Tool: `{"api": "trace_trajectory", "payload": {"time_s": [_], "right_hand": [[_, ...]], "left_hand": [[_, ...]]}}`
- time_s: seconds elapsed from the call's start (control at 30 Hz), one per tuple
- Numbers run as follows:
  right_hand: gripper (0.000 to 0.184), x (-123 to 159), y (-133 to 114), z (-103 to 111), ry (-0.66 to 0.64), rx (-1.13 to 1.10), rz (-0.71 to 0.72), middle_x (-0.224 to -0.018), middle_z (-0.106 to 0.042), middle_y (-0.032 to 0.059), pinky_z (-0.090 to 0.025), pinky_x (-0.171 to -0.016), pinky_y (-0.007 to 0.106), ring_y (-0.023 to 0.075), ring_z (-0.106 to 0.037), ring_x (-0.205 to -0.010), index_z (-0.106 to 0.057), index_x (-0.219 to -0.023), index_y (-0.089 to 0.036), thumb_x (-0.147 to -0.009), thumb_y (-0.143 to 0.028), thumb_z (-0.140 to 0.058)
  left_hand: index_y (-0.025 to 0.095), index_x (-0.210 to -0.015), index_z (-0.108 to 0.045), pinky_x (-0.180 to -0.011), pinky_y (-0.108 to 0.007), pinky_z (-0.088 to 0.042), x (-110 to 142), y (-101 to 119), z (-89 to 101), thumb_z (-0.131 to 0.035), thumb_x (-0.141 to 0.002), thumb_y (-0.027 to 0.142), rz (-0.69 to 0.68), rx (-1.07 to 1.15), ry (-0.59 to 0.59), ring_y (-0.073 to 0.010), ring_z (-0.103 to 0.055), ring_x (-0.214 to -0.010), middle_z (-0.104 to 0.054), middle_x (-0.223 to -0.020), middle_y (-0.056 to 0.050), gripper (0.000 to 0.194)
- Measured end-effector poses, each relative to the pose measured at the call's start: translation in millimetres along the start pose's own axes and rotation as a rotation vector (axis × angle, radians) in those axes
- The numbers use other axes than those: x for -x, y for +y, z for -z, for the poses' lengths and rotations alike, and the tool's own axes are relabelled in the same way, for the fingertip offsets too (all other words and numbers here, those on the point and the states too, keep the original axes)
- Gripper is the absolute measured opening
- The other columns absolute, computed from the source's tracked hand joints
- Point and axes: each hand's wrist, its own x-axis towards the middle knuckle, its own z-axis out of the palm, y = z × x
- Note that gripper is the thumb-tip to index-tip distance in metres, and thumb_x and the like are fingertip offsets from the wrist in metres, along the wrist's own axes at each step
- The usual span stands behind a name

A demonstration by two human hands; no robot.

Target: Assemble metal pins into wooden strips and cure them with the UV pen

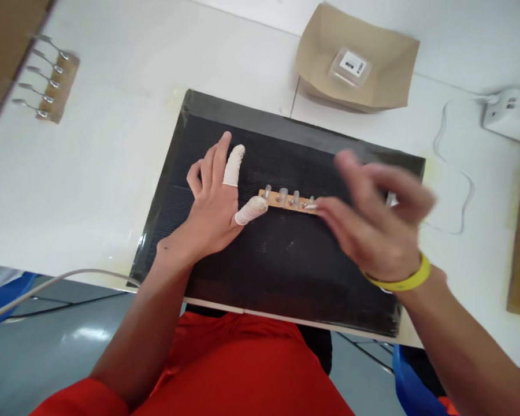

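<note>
A narrow wooden strip [275, 200] lies on the black mat, with several clear, nail-shaped pieces [283, 197] standing along it. My left hand [214, 199] is spread flat at its left end, white finger cots on the thumb and index finger. The thumb tip touches or nearly touches the strip, and nothing is gripped. Over the right end, my right hand [377, 225] is smeared by motion. Its fingertips meet at a small white piece [311, 206] by the last clear piece. The strip's right end is hidden behind those fingers.
A brown cardboard tray [398, 75] holding a clear labelled box [351, 67] stands behind the black mat [242, 260]. At the far left lies a wooden block [63, 95] with several metal clips. A white power strip [513, 115] and thin cord are on the right.
</note>
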Motion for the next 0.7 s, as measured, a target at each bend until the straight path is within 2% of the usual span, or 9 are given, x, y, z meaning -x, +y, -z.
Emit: {"api": "trace_trajectory", "payload": {"time_s": [0.07, 0.1, 0.2, 0.33, 0.47, 0.57, 0.7], "right_hand": [[0.028, 2.3, 1.1, 1.7, 0.132, 0.101, 0.137, -0.167, -0.045, 0.0025, -0.057, -0.101, 0.044, 0.0276, -0.054, -0.137, -0.072, -0.111, -0.025, -0.086, -0.018, -0.082], [0.028, 3.2, 1.5, 2.5, 0.140, 0.132, 0.224, -0.170, -0.040, 0.0053, -0.058, -0.100, 0.043, 0.0283, -0.053, -0.138, -0.072, -0.112, -0.022, -0.086, -0.018, -0.082], [0.031, 5.8, 3.4, 5.1, 0.037, 0.144, 0.333, -0.169, -0.043, 0.0043, -0.058, -0.100, 0.040, 0.0254, -0.059, -0.132, -0.071, -0.116, -0.022, -0.087, -0.022, -0.082], [0.031, 8.9, 6.3, 8.0, 0.135, 0.139, 0.208, -0.171, -0.038, 0.0065, -0.057, -0.102, 0.045, 0.0312, -0.049, -0.143, -0.071, -0.117, -0.021, -0.087, -0.015, -0.079], [0.033, 10.9, 6.1, 8.1, 0.031, 0.114, 0.260, -0.172, -0.037, -0.0014, -0.055, -0.108, 0.039, 0.0247, -0.055, -0.139, -0.069, -0.120, -0.027, -0.091, -0.015, -0.076], [0.031, 11.6, 8.0, 7.7, 0.149, 0.135, 0.181, -0.169, -0.042, 0.0025, -0.058, -0.101, 0.045, 0.0307, -0.052, -0.140, -0.071, -0.118, -0.024, -0.089, -0.017, -0.078], [0.032, 15.6, 12.2, 10.0, 0.082, 0.110, 0.291, -0.171, -0.040, 0.0005, -0.056, -0.104, 0.041, 0.0252, -0.059, -0.132, -0.070, -0.118, -0.026, -0.088, -0.018, -0.079]], "left_hand": [[0.025, -0.167, -0.012, -0.124, -0.067, -0.009, 0.1, -1.0, -0.2, -0.011, -0.095, 0.086, -0.004, 0.010, 0.000, -0.0427, -0.014, -0.161, -0.013, -0.175, -0.019, 0.094], [0.026, -0.167, -0.013, -0.125, -0.067, -0.009, 0.1, -1.5, -0.1, -0.012, -0.095, 0.086, -0.007, 0.012, -0.001, -0.0426, -0.015, -0.161, -0.013, -0.175, -0.019, 0.094], [0.025, -0.167, -0.014, -0.125, -0.066, -0.009, 0.2, -2.4, 0.3, -0.014, -0.094, 0.087, -0.006, 0.010, -0.006, -0.0432, -0.016, -0.160, -0.014, -0.175, -0.019, 0.096], [0.023, -0.167, -0.015, -0.125, -0.066, -0.008, -0.1, -2.4, 0.2, -0.012, -0.094, 0.088, -0.001, 0.011, -0.009, -0.0435, -0.016, -0.160, -0.014, -0.175, -0.020, 0.098], [0.021, -0.167, -0.017, -0.125, -0.065, -0.007, -0.9, -1.4, 0.0, -0.012, -0.094, 0.087, 0.004, 0.011, -0.010, -0.0427, -0.015, -0.160, -0.014, -0.175, -0.021, 0.098], [0.021, -0.167, -0.017, -0.125, -0.064, -0.009, -1.3, -0.2, 0.5, -0.011, -0.095, 0.086, 0.014, 0.002, -0.012, -0.0425, -0.015, -0.160, -0.014, -0.175, -0.020, 0.097], [0.021, -0.168, -0.016, -0.125, -0.065, -0.010, -1.7, 1.5, 1.9, -0.008, -0.095, 0.086, 0.026, -0.015, -0.030, -0.0432, -0.016, -0.160, -0.014, -0.175, -0.020, 0.098]]}}
